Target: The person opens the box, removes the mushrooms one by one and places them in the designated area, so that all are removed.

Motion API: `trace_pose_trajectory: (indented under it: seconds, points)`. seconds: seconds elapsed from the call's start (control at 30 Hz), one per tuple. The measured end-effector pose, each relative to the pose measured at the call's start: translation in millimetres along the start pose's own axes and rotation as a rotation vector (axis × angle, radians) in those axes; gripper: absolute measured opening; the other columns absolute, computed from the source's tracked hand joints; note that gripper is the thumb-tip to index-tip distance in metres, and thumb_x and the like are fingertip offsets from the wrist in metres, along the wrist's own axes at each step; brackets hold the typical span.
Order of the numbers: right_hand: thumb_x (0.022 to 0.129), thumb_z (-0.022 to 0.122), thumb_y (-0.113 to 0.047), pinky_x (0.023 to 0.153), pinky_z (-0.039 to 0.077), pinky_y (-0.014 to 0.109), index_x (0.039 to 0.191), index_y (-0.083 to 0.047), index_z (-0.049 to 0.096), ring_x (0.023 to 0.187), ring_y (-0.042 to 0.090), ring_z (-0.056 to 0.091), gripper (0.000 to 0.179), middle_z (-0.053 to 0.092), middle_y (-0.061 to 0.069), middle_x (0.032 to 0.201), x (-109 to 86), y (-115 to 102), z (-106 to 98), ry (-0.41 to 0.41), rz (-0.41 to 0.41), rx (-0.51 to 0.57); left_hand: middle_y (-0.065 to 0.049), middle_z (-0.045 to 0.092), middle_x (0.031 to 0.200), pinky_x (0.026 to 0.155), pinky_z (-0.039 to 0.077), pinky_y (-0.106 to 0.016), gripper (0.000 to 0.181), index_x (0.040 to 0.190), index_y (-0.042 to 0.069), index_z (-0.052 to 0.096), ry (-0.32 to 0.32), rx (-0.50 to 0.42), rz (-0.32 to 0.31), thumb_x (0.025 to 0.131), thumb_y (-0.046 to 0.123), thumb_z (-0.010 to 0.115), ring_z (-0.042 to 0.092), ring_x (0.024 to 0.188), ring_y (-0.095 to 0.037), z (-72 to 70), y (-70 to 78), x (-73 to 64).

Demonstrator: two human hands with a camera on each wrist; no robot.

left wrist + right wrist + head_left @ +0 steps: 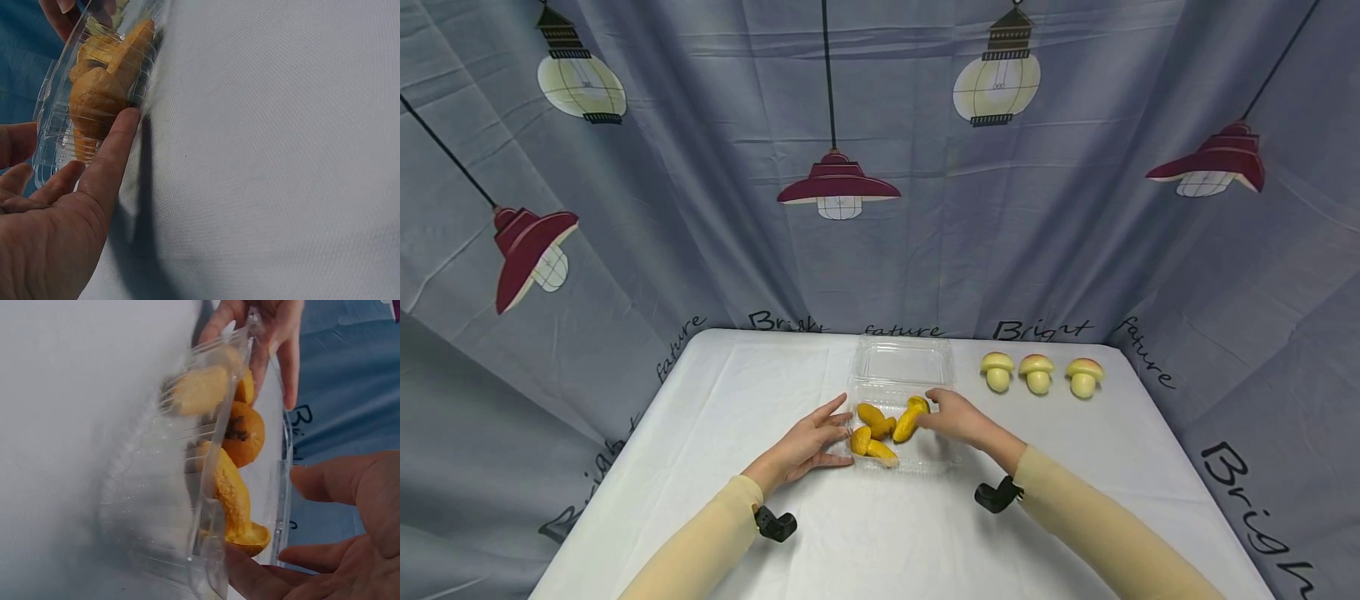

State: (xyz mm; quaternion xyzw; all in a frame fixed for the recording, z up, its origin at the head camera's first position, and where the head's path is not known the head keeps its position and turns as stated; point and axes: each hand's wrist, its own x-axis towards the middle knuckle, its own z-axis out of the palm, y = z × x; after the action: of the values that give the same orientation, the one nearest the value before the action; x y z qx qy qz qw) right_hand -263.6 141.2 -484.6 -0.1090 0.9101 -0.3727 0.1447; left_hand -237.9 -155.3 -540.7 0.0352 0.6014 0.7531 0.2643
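A clear plastic clamshell box [925,460] lies on the table with its lid [902,362] folded back. In its left and middle part are three yellow toy mushrooms, one at the back left [872,417], one at the front left [861,442] and one on the right [906,423]. My left hand [808,442] rests its extended fingers along the box's left side. Over the right part of the box is my right hand [958,417], thumb and fingers spread apart. In the right wrist view, one fingertip is right at the cap of the nearest mushroom [232,494].
Three pale green toy mushrooms with reddish tops, at the left [997,372], middle [1037,375] and right [1084,378], stand in a row at the back right. A white cloth covers the table [760,375]. Behind it hangs a grey-blue curtain [895,267] printed with lamps.
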Motion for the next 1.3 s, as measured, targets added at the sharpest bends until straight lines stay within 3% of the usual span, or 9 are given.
trace_pose_trajectory:
  seconds: [0.37,0.6,0.8,1.0,1.2,1.3]
  points:
    - [0.095,0.067,-0.008,0.110,0.044,0.056,0.141,0.011,0.052,0.132,0.042,0.051,0.052,0.056,0.028,0.140,10.3,2.9,11.4,0.024,-0.032,-0.158,-0.021,0.012,0.169,0.095,0.056,-0.054,0.072,0.166,0.025,0.016,-0.002,0.001,-0.006,0.106,0.003,0.048,0.017,0.151,-0.047,-0.3,0.8,0.7]
    - [0.094,0.066,0.005,0.101,0.053,0.048,0.126,0.005,0.064,0.113,0.032,0.063,0.033,0.066,0.018,0.119,16.6,4.5,19.8,0.089,-0.115,-0.283,-0.021,0.012,0.169,0.095,0.056,-0.054,0.072,0.166,0.025,0.016,-0.002,-0.001,-0.005,0.106,0.002,0.048,0.017,0.151,-0.046,-0.4,0.3,1.0]
    - [0.092,0.066,0.010,0.096,0.056,0.044,0.118,0.000,0.067,0.103,0.027,0.065,0.028,0.068,0.013,0.111,20.9,6.8,24.2,0.125,-0.158,-0.336,-0.021,0.013,0.169,0.095,0.056,-0.054,0.072,0.166,0.026,0.017,0.004,0.000,-0.006,0.106,0.003,0.049,0.017,0.151,-0.047,-0.6,-0.2,1.0]
    - [0.090,0.065,0.012,0.092,0.057,0.042,0.113,-0.005,0.068,0.098,0.023,0.066,0.029,0.067,0.009,0.107,22.3,8.0,25.8,0.114,-0.192,-0.352,-0.021,0.013,0.169,0.095,0.056,-0.054,0.072,0.166,0.026,0.017,0.005,0.000,-0.005,0.106,0.003,0.049,0.018,0.150,-0.046,-0.8,-0.2,0.8]
    - [0.093,0.060,0.013,0.093,0.057,0.042,0.106,-0.012,0.070,0.103,0.025,0.066,0.030,0.067,0.006,0.107,23.1,10.1,26.8,0.112,-0.230,-0.327,-0.020,0.014,0.169,0.094,0.057,-0.053,0.072,0.166,0.026,0.018,0.006,0.000,-0.008,0.105,0.003,0.051,0.019,0.150,-0.046,-1.3,-0.1,0.5]
    - [0.093,0.059,0.013,0.092,0.057,0.042,0.112,-0.011,0.071,0.104,0.026,0.065,0.033,0.066,0.008,0.111,22.6,9.8,26.7,0.102,-0.219,-0.304,-0.021,0.013,0.169,0.094,0.057,-0.054,0.073,0.166,0.026,0.018,0.004,-0.002,-0.009,0.105,0.003,0.051,0.018,0.150,-0.046,-1.4,-0.1,0.5]
